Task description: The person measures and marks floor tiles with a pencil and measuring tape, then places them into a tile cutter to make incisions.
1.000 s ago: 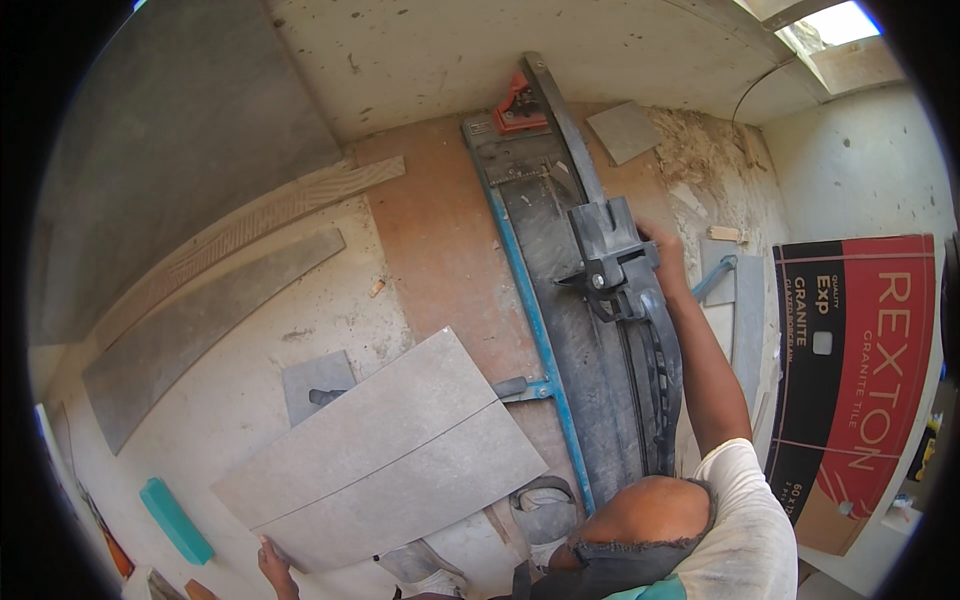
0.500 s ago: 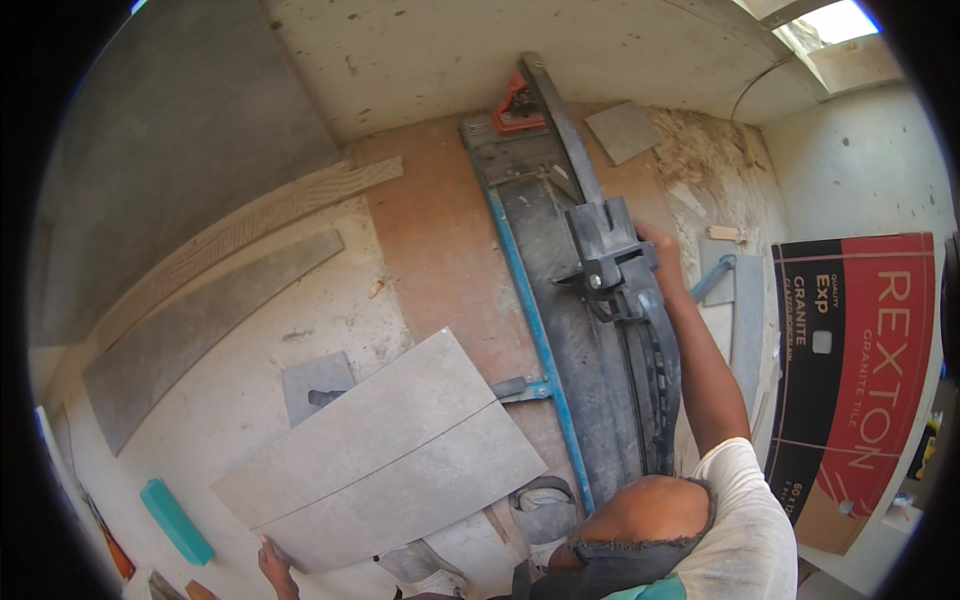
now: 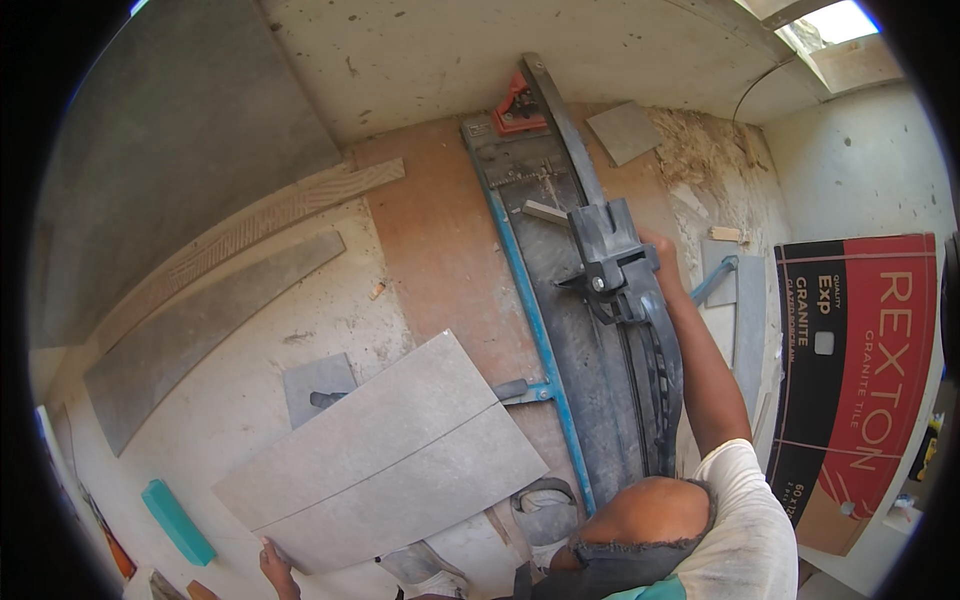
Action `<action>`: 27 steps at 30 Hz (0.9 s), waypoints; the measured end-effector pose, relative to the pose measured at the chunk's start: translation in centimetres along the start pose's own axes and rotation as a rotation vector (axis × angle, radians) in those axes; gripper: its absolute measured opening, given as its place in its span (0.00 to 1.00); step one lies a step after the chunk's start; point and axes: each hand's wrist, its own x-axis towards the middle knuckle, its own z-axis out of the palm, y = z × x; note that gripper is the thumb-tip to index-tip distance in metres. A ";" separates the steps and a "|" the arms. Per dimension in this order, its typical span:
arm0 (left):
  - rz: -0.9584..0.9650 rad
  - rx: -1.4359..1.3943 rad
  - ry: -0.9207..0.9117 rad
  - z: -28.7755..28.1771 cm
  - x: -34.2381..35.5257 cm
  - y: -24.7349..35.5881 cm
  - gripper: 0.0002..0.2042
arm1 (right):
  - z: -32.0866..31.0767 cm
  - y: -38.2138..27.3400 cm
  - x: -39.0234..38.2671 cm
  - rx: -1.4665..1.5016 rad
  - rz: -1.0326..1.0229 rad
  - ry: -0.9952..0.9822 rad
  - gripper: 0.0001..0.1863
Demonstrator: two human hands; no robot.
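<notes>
My left hand (image 3: 275, 565) grips the near left corner of a large light-grey tile (image 3: 370, 460), with a thin dark line running along its length. The tile lies slanted, its right edge close to a side arm of a long manual tile cutter (image 3: 520, 290). My right hand (image 3: 655, 252) is at the far side of the cutter's black carriage (image 3: 605, 250), which hides the fingers, so I cannot tell what they hold. A thin light-grey strip (image 3: 546, 212) sticks out left of the carriage, over the cutter's dark bed.
Grey offcuts (image 3: 215, 325) lie on the left, with a turquoise block (image 3: 178, 522) nearer. A small tile piece (image 3: 623, 133) sits beyond the cutter. To the right stands a red and black tile box (image 3: 855, 370). My shoes (image 3: 545, 515) are close to the tile.
The thin strip beside the carriage has swung toward me and to the left, and more of it shows. My arms, the large tile and the carriage stay practically where they were.
</notes>
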 end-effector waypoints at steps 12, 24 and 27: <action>0.005 -0.036 0.006 0.5 -0.6 0.3 0.23 | 0.2 -0.9 0.1 0.048 -0.044 0.052 0.18; -0.003 -0.036 0.012 -0.2 -0.4 -0.2 0.24 | 0.1 -1.5 0.4 0.038 -0.110 0.119 0.19; -0.005 -0.015 -0.006 -0.2 -0.4 0.0 0.24 | 0.2 -1.0 0.5 -0.035 -0.024 0.118 0.19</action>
